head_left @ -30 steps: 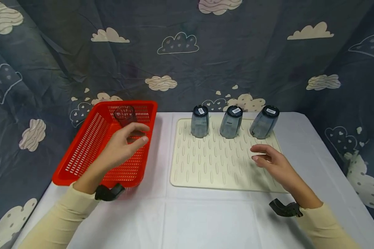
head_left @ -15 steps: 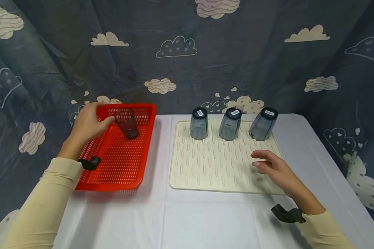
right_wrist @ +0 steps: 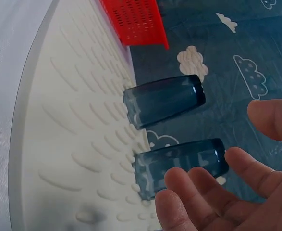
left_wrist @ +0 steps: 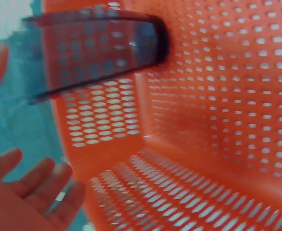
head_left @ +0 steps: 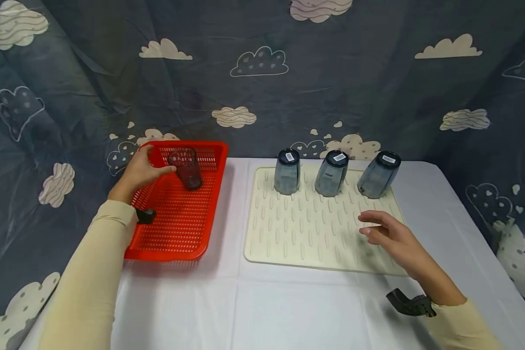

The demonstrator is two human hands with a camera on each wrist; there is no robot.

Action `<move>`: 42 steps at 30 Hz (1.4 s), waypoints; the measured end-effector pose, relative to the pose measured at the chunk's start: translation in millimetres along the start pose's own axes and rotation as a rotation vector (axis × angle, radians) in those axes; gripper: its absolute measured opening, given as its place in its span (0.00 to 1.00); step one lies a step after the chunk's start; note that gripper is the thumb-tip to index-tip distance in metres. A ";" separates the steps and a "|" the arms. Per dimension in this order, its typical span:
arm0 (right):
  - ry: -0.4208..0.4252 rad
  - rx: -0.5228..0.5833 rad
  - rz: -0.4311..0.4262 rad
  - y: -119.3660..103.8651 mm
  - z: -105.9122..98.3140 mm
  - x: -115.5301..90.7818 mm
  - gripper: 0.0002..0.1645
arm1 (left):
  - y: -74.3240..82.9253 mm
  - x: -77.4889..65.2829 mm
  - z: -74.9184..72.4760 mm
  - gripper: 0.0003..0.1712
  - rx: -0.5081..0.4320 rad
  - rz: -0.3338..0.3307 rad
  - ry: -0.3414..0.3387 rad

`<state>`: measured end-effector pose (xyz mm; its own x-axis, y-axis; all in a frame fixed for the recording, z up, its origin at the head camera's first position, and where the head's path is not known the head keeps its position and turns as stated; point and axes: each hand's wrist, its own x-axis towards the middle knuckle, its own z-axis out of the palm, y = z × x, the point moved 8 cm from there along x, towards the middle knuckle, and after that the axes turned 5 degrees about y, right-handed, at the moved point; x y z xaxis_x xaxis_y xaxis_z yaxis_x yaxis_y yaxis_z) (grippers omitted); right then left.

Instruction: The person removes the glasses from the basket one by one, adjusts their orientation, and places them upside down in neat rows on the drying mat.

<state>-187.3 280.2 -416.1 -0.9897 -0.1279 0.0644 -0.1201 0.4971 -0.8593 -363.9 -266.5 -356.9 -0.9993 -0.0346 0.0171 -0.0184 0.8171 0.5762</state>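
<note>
A clear drinking glass [head_left: 189,170] leans inside the red plastic basket [head_left: 207,226], near its back, its rim uppermost. My left hand [head_left: 139,171] is at the basket's left side, thumb and fingers spread toward that glass. In the left wrist view the fingers [left_wrist: 42,185] are apart from the glass [left_wrist: 102,48]. My right hand [head_left: 393,238] hovers over the right part of the cream ribbed mat [head_left: 288,243], fingers loosely bent and holding nothing. Along the mat's back stand three bluish glasses upside down: a left one [head_left: 287,175], a middle one [head_left: 331,175] and a right one [head_left: 376,177].
A white cloth [head_left: 192,311] covers the table under basket and mat. Behind it hangs a dark curtain [head_left: 262,97] with cloud prints, close to the glasses and basket. The basket's perforated walls rise around the glass.
My left hand has swung from in front of the glass to its left side, over the basket's left wall. The right hand has stayed nearly still, and the view has shifted slightly.
</note>
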 end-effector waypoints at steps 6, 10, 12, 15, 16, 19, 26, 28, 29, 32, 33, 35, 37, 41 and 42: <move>0.023 -0.127 0.029 -1.8 -4.4 0.0 0.28 | -3.3 6.6 17.1 0.61 -0.096 -0.010 -0.075; 0.041 -0.217 0.025 -2.0 -6.4 0.5 0.29 | 7.5 10.9 23.7 0.58 -0.152 0.004 -0.107; 0.043 -0.237 0.031 -0.8 -5.8 -0.1 0.30 | 11.9 14.0 26.7 0.60 -0.146 0.005 -0.120; 0.054 -0.271 0.029 0.2 -4.8 -2.8 0.30 | 15.0 18.2 31.8 0.64 -0.094 0.012 -0.139; 0.055 -0.279 0.028 0.4 -4.3 -3.9 0.30 | 14.8 19.0 33.6 0.64 -0.070 0.016 -0.145; 0.047 -0.293 0.018 0.0 -2.5 -7.2 0.30 | 11.6 20.5 37.2 0.64 0.002 0.017 -0.149; 0.060 -0.306 0.000 0.3 -5.0 -10.6 0.30 | 15.0 20.0 36.1 0.57 0.068 -0.008 -0.108; 0.053 -0.300 0.001 1.6 -5.0 -11.3 0.30 | 18.6 19.8 36.5 0.56 0.094 -0.016 -0.117; 0.049 -0.294 -0.002 1.8 -4.8 -11.8 0.30 | 20.4 19.5 36.7 0.55 0.116 -0.018 -0.122; 0.033 -0.285 -0.008 3.5 -4.2 -13.4 0.30 | 26.0 18.6 38.0 0.52 0.170 -0.016 -0.139; 0.034 -0.287 -0.009 3.7 -4.8 -14.0 0.30 | 26.9 18.6 38.7 0.52 0.188 -0.012 -0.144; 0.046 -0.289 -0.011 3.6 -7.5 -15.3 0.30 | 29.1 18.4 40.5 0.53 0.214 0.004 -0.156; 0.058 -0.290 -0.011 3.4 -10.4 -16.1 0.29 | 30.6 18.4 42.2 0.54 0.233 0.022 -0.165; 0.068 -0.284 -0.014 2.1 -13.4 -16.6 0.28 | 33.5 18.1 43.5 0.57 0.258 0.039 -0.173; 0.064 -0.283 -0.013 2.1 -13.3 -16.9 0.28 | 34.6 17.9 43.7 0.57 0.264 0.041 -0.175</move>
<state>-171.9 294.7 -412.2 -0.9898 -0.0861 0.1137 -0.1408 0.7165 -0.6833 -383.9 -213.7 -372.4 -0.9895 0.0824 -0.1184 0.0367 0.9375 0.3460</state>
